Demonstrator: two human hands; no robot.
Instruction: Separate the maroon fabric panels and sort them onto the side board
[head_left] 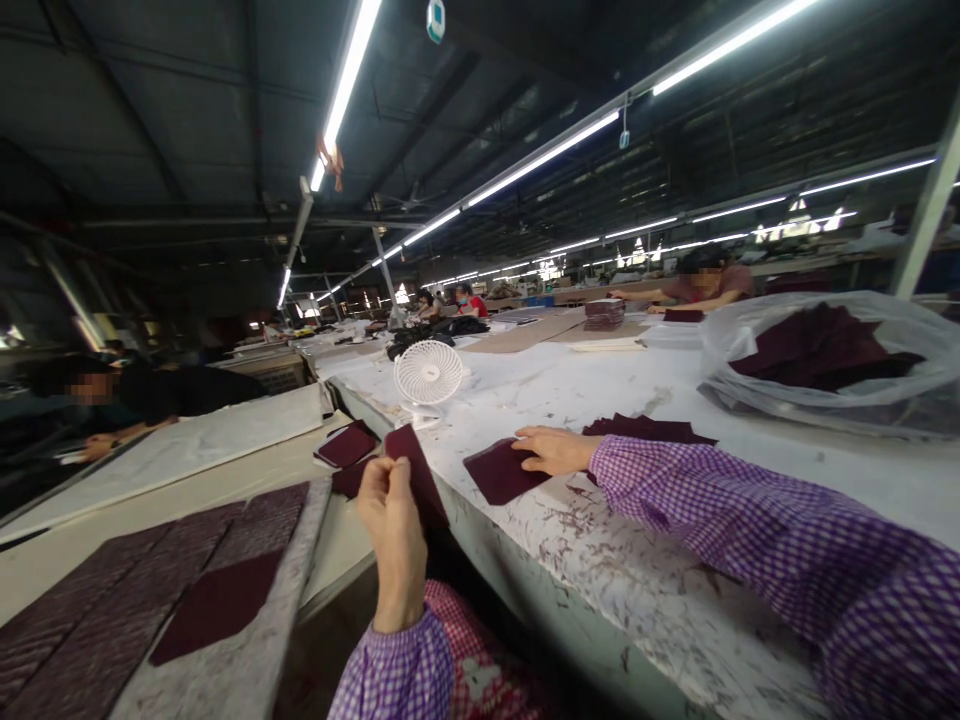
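Note:
My left hand pinches a dark maroon fabric piece by its edge, holding it raised and tilted over the gap between two tables. My right hand lies flat, fingers stretched out, on another maroon fabric piece near the edge of the white table. Behind my right wrist is a pile of maroon pieces, partly covered by my checked sleeve. On the left table, a single maroon piece overlaps rows of streaky maroon panels on a pale board.
A small white fan stands on the white table. To the right sits a clear plastic bag of maroon fabric. More maroon pieces lie left of my left hand. Co-workers sit at left and far right; a maroon stack stands farther back.

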